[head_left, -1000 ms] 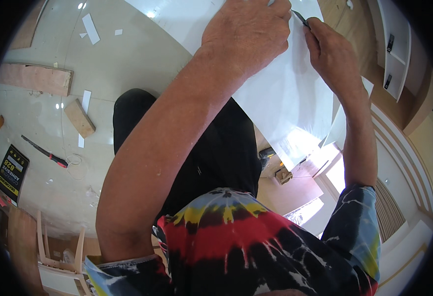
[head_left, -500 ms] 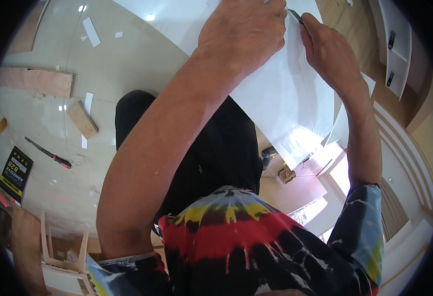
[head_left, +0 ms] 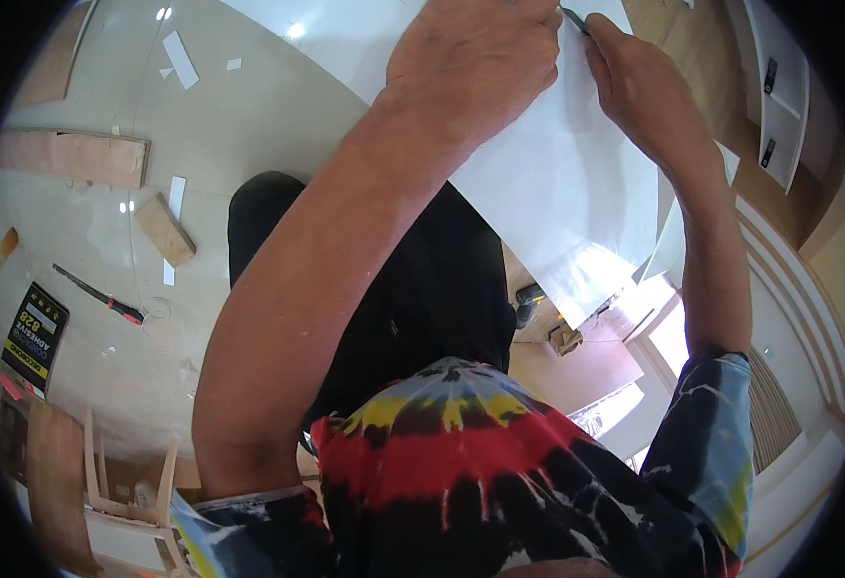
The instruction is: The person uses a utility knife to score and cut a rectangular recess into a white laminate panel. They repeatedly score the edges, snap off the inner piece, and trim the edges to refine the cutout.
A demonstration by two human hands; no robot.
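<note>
A large glossy white sheet (head_left: 557, 183) spreads out ahead of me, one corner reaching back beside my legs. My left hand (head_left: 480, 48) bears down on its far part, with curled fingers. Those fingertips are cut off by the upper edge of the view, so whatever they grip cannot be made out. Close to its right, my right hand (head_left: 644, 87) is closed around a slim dark tool that looks like a utility knife (head_left: 574, 19). The tool's tip points toward my left hand, at the sheet's surface.
On the tiled floor to the left lie a wood block (head_left: 164, 229), a plywood strip (head_left: 76, 159), white offcuts (head_left: 181, 60), a red-and-black handled saw (head_left: 100, 292), a brush (head_left: 0, 255) and a black adhesive container (head_left: 35, 339). A power drill (head_left: 528, 303) and white cabinet (head_left: 779, 96) are on the right.
My right hand has shifted slightly farther away from me with the utility knife. My left hand stays nearly in place on the sheet. The whole view has tilted a little.
</note>
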